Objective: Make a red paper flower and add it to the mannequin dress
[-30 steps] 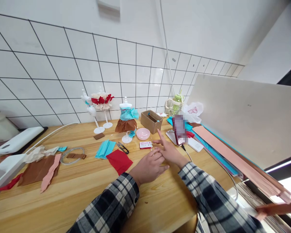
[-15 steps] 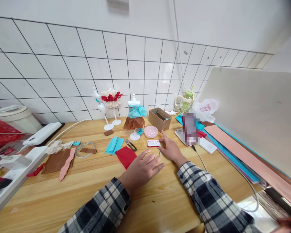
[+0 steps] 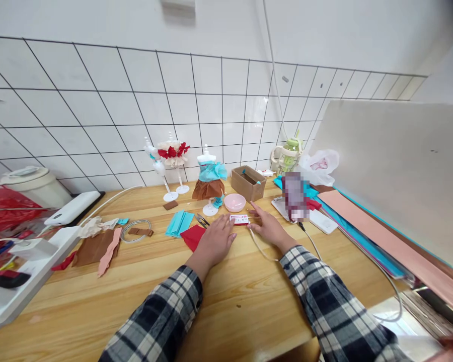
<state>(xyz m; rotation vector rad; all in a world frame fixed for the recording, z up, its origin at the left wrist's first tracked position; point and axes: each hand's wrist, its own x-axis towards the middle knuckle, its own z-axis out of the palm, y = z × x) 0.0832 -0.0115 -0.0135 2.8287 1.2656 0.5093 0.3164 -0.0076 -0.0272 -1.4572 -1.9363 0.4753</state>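
Note:
A small white-and-red box (image 3: 239,219) lies on the wooden table between my hands. My left hand (image 3: 216,240) is at its left end, palm down with fingers stretched out, over one edge of the red cloth (image 3: 192,237) and beside small black scissors (image 3: 202,221). On the other side is my right hand (image 3: 267,226), its index finger extended and its thumb close to the box's right end. From near that thumb a thin cream cord (image 3: 259,248) curves down across the table. Folded blue cloth (image 3: 178,223) lies to the left.
A pink bowl (image 3: 234,202) and a cardboard box (image 3: 248,183) stand behind the hands. A mini dress form (image 3: 209,183) wears a blue top and brown skirt. Stacked coloured sheets (image 3: 357,226) lie right; a power strip (image 3: 41,271) lies left. A phone (image 3: 294,196) stands tilted.
My left hand has moved forward to the white-and-red box and flattened. My right hand has barely shifted. More of the cream cord now shows. The view has shifted slightly.

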